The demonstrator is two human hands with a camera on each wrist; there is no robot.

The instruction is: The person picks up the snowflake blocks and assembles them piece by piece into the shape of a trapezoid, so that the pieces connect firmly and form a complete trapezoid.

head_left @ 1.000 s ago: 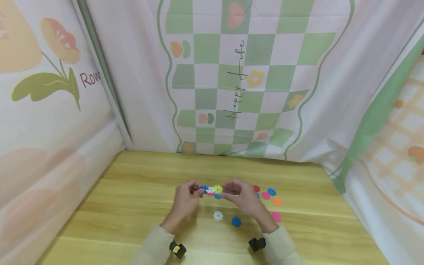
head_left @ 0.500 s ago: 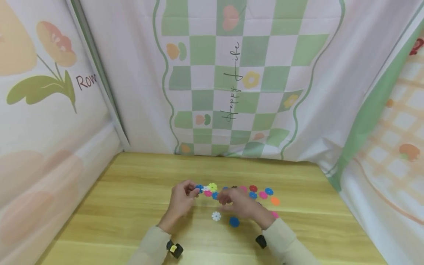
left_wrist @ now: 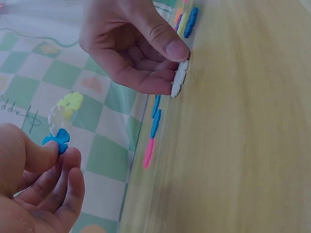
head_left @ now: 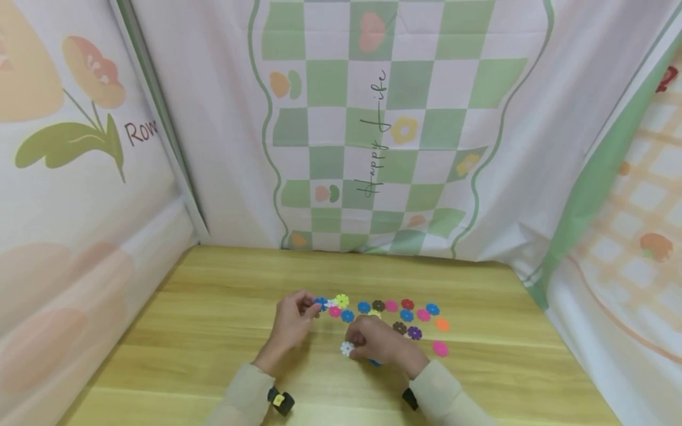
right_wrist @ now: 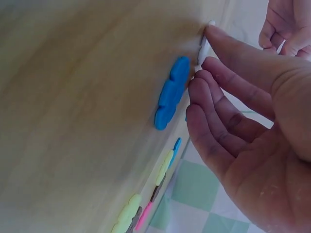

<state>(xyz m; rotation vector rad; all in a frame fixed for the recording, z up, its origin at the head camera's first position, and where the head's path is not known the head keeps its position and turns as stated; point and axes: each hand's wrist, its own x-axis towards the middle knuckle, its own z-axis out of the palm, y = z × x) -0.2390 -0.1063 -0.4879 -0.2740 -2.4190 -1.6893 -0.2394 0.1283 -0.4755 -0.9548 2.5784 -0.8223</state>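
Observation:
My left hand [head_left: 293, 322] pinches a blue notched flower disc [left_wrist: 60, 141] between thumb and fingers. Joined to it in a short chain are a white disc [left_wrist: 57, 120] and a yellow disc [left_wrist: 72, 102], held above the table in the left wrist view. My right hand [head_left: 382, 343] is down near the tabletop, thumb and index finger on the edge of a separate white flower disc [head_left: 347, 348]. Just beside that hand lies a loose blue disc [right_wrist: 172, 94], mostly covered by the hand in the head view.
Several loose flower discs lie right of centre on the wooden table [head_left: 213, 337], among them a red disc [head_left: 407, 303], an orange disc [head_left: 442, 324], a purple disc [head_left: 414, 332] and a pink disc [head_left: 440, 348]. Printed curtains [head_left: 229, 177] enclose the table at the back and sides.
The right hand has left the yellow end of the chain and come down toward me to the loose white disc, which it now pinches. The left hand keeps the chain.

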